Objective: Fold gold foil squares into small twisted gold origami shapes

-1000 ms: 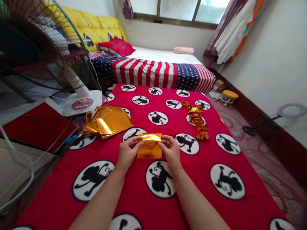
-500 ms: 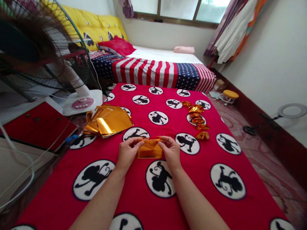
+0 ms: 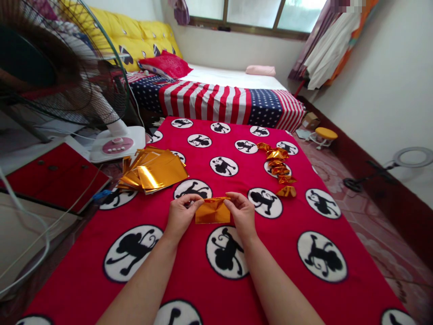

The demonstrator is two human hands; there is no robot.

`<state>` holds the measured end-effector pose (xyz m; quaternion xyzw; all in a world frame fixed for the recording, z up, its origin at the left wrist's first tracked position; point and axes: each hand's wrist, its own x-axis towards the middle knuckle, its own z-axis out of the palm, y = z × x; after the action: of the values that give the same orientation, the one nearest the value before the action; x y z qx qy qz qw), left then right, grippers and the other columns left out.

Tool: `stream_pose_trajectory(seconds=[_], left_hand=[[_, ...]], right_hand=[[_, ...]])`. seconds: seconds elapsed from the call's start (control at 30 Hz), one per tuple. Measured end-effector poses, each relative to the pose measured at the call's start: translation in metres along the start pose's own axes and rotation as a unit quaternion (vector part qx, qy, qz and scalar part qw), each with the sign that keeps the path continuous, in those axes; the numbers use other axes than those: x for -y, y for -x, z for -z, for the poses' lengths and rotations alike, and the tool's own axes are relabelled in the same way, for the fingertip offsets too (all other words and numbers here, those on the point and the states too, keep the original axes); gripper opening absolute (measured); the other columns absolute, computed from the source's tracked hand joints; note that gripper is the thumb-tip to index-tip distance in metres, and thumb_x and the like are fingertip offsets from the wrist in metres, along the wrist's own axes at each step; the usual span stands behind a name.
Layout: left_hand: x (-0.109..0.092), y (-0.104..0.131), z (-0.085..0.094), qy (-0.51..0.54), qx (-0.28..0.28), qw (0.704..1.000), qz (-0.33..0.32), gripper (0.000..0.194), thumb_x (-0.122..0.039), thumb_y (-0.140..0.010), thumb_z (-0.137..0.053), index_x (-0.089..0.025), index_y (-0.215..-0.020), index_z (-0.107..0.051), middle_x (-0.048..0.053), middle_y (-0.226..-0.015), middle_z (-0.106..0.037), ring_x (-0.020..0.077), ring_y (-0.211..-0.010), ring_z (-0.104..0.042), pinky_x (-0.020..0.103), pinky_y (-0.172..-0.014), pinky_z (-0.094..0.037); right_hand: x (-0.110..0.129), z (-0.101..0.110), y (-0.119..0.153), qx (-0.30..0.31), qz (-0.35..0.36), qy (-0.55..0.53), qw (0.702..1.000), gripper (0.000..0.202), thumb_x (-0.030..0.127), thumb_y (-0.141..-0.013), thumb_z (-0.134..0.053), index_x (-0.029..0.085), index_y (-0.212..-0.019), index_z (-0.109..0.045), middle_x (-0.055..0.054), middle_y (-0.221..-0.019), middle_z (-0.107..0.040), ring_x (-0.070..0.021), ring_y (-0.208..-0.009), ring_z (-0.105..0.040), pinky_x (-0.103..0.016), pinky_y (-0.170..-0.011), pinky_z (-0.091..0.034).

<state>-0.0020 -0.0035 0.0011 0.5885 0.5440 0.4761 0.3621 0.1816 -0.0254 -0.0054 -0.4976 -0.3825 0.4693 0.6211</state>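
A gold foil paper (image 3: 213, 212), folded along its upper edge, is held between both hands above the red cloth (image 3: 270, 280) with monkey prints. My left hand (image 3: 182, 212) pinches its upper left corner between thumb and fingers. At the upper right corner, my right hand (image 3: 241, 212) pinches it the same way. Beyond my left hand lies a loose stack of flat gold sheets (image 3: 158, 171). Several folded gold pieces (image 3: 280, 169) form a row at the right, farther away than my right hand.
A running fan (image 3: 115, 140) stands at the left, near a red-topped cabinet (image 3: 50, 176). Behind the table is a bed (image 3: 216, 101) with a flag-patterned cover. On the right floor are a yellow stool (image 3: 325, 133) and a ring-shaped stand (image 3: 411, 156).
The raised layers at the paper's upper edge now look flatter and straighter. Both hands keep their pinch on it and have hardly moved.
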Motion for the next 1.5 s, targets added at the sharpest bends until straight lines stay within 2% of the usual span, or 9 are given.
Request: stream_pose_trajectory(seconds=[0.27,0.33,0.5,0.57,0.87,1.1,1.33,1.5], left_hand=[[0.0000,-0.0001,0.0005,0.004,0.007,1.000,0.012,0.018,-0.034,-0.074,-0.071,-0.017,-0.074,-0.075,0.002,-0.070,-0.072,0.0133,-0.057,-0.057,0.022,-0.054,-0.042],[-0.0003,-0.0002,0.0010,0.005,0.008,1.000,0.009,0.017,-0.035,-0.074,-0.071,-0.018,-0.074,-0.075,0.002,-0.070,-0.072,0.0134,-0.057,-0.057,0.022,-0.055,-0.043],[-0.0004,-0.0003,0.0020,0.011,0.011,1.000,0.008,0.018,-0.035,-0.074,-0.071,-0.018,-0.073,-0.075,0.002,-0.070,-0.072,0.0140,-0.058,-0.057,0.022,-0.055,-0.043],[-0.0004,-0.0003,0.0019,0.008,0.014,1.000,0.008,0.018,-0.035,-0.074,-0.071,-0.018,-0.073,-0.075,0.002,-0.070,-0.072,0.0142,-0.059,-0.058,0.022,-0.056,-0.043],[0.0005,-0.0004,0.0013,0.002,0.009,1.000,0.007,0.016,-0.033,-0.074,-0.072,-0.018,-0.074,-0.075,0.002,-0.071,-0.072,0.0132,-0.057,-0.056,0.022,-0.055,-0.042],[-0.0002,0.0002,0.0012,0.005,0.009,1.000,0.013,0.017,-0.034,-0.074,-0.072,-0.018,-0.075,-0.075,0.002,-0.072,-0.072,0.0129,-0.058,-0.056,0.022,-0.055,-0.042],[-0.0006,0.0009,0.0000,0.020,0.006,1.000,0.008,0.015,-0.032,-0.073,-0.073,-0.018,-0.074,-0.075,0.001,-0.071,-0.072,0.0125,-0.058,-0.056,0.021,-0.055,-0.042],[-0.0025,0.0006,-0.0001,0.019,0.002,1.000,0.003,0.012,-0.029,-0.073,-0.072,-0.018,-0.073,-0.075,0.001,-0.071,-0.073,0.0128,-0.061,-0.059,0.021,-0.057,-0.043]], right_hand=[[0.0023,0.0015,-0.0008,0.012,-0.007,0.008,1.000,0.034,0.032,-0.072,-0.076,0.022,-0.103,-0.069,-0.002,-0.084,-0.070,-0.0172,-0.078,-0.065,-0.030,-0.073,-0.052],[0.0020,0.0027,-0.0017,0.018,-0.006,0.015,1.000,0.029,0.033,-0.073,-0.075,0.021,-0.099,-0.070,-0.002,-0.085,-0.069,-0.0175,-0.080,-0.064,-0.030,-0.074,-0.051],[0.0022,0.0046,-0.0046,0.005,0.064,0.065,0.996,0.017,0.032,-0.072,-0.075,0.021,-0.084,-0.072,-0.002,-0.088,-0.061,-0.0155,-0.079,-0.060,-0.028,-0.072,-0.049],[0.0028,0.0046,-0.0053,0.001,0.072,0.067,0.995,0.015,0.032,-0.072,-0.076,0.021,-0.082,-0.071,-0.002,-0.089,-0.060,-0.0152,-0.080,-0.059,-0.027,-0.071,-0.049],[0.0047,0.0045,-0.0043,0.020,-0.006,0.029,0.999,0.018,0.033,-0.069,-0.078,0.021,-0.079,-0.069,-0.001,-0.074,-0.066,-0.0162,-0.070,-0.061,-0.028,-0.066,-0.048],[0.0066,0.0051,-0.0036,0.022,-0.013,0.012,1.000,0.017,0.029,-0.068,-0.079,0.020,-0.080,-0.070,-0.001,-0.077,-0.067,-0.0158,-0.073,-0.062,-0.028,-0.070,-0.049],[0.0067,0.0048,-0.0049,0.009,-0.027,0.006,1.000,0.027,0.029,-0.065,-0.081,0.020,-0.088,-0.071,0.000,-0.074,-0.067,-0.0142,-0.067,-0.060,-0.026,-0.064,-0.048],[0.0098,0.0046,-0.0039,0.006,-0.035,-0.009,0.999,0.022,0.029,-0.063,-0.082,0.019,-0.079,-0.070,0.001,-0.070,-0.067,-0.0129,-0.066,-0.060,-0.025,-0.065,-0.047]])
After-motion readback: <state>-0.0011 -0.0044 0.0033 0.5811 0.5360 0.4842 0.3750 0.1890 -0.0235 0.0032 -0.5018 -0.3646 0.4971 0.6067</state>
